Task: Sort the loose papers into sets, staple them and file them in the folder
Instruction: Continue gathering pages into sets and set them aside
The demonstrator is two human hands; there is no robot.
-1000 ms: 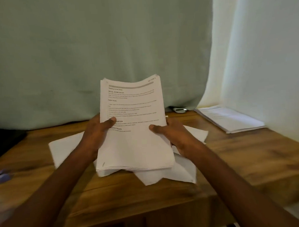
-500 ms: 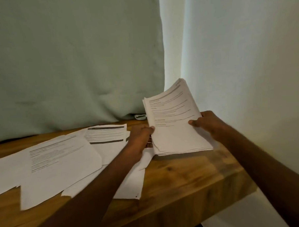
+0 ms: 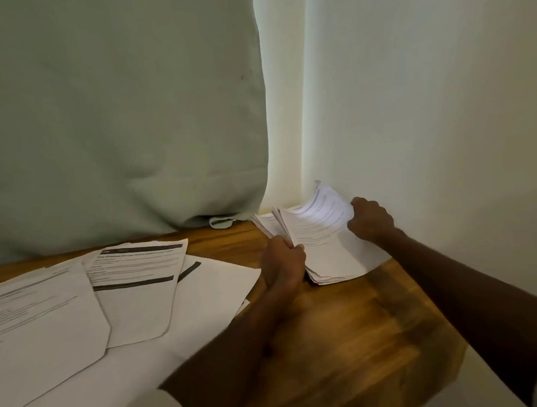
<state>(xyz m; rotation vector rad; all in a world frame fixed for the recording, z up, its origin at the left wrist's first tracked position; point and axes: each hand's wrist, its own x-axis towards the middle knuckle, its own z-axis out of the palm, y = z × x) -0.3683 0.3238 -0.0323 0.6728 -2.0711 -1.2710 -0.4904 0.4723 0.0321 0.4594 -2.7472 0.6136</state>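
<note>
**Clerk:** Item one, your left hand [image 3: 283,261]. Where do I enter it?

**Checker:** Enter it at the near left edge of the paper stack [image 3: 323,244], fingers curled round that edge and gripping it. Your knuckles face the camera.

**Clerk:** Item two, your right hand [image 3: 369,219]?

**Checker:** At the far right side of the same stack, fingers curled and pinching the upper sheets, which bend upward toward the white curtain [image 3: 410,104]. So both your hands are clamped on the one stack, one at each side.

**Clerk:** Location of the stack?

**Checker:** Far right corner of the wooden table [image 3: 359,328], its near end resting on the wood. A second, thinner pile [image 3: 266,225] shows just behind and left of it; whether the two touch, you cannot tell from here.

**Clerk:** Loose papers?

**Checker:** Spread on the left half of the table, overlapping. List a printed sheet with dark bars [image 3: 138,283] lying on top in the middle, a sheet with grey text lines [image 3: 42,330] at the far left, and a plain white sheet [image 3: 215,285] beneath, reaching toward your left wrist.

**Clerk:** Backdrop?

**Checker:** A pale green cloth [image 3: 119,117] hanging behind the table, its hem meeting the far edge, with the white curtain to its right.
</note>
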